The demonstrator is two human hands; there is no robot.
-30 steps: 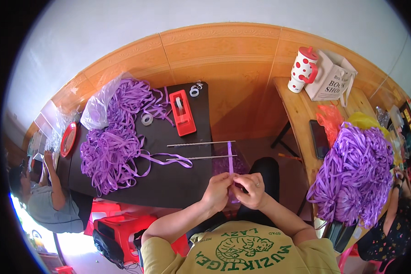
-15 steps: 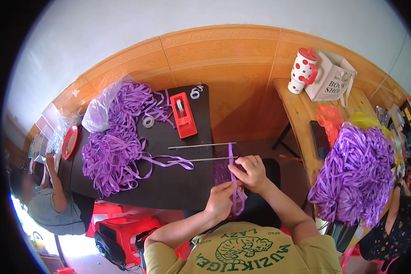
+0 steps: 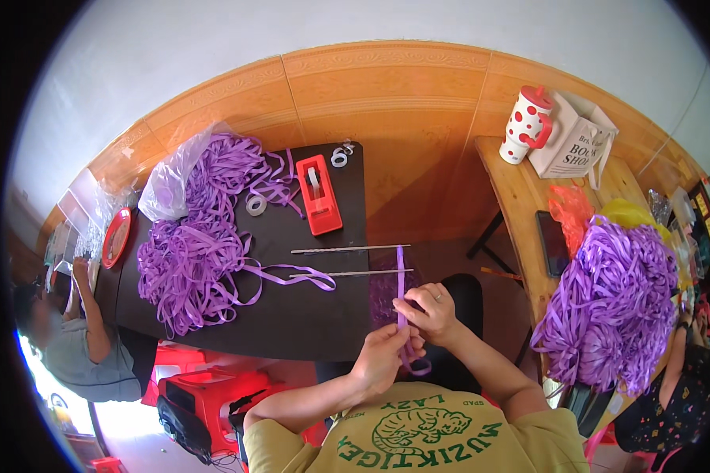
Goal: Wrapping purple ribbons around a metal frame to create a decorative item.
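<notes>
A flat purple ribbon [image 3: 401,282] runs from two thin metal rods [image 3: 353,250], which lie parallel on the dark table and jut past its right edge. It crosses both rods near their tips and comes straight toward me. My right hand [image 3: 435,314] pinches this strip between thumb and fingers, just short of the nearer rod. Closer to my body, my left hand [image 3: 380,360] grips the same ribbon, with a loose loop hanging below the fingers. Another ribbon tail trails across the table by the rods' left ends, from a big tangled purple ribbon pile [image 3: 189,272].
On the dark table [image 3: 292,315] stand a red tape dispenser [image 3: 318,197], tape rolls [image 3: 255,205] and a plastic bag [image 3: 170,185]. The wooden table [image 3: 521,229] at right bears a dotted tumbler [image 3: 524,130], a tote bag, a phone and another ribbon heap [image 3: 611,307]. Other people sit at both sides.
Both my hands have moved slightly toward my body along the ribbon strip. The strip between the rods and my right hand now shows longer and straighter.
</notes>
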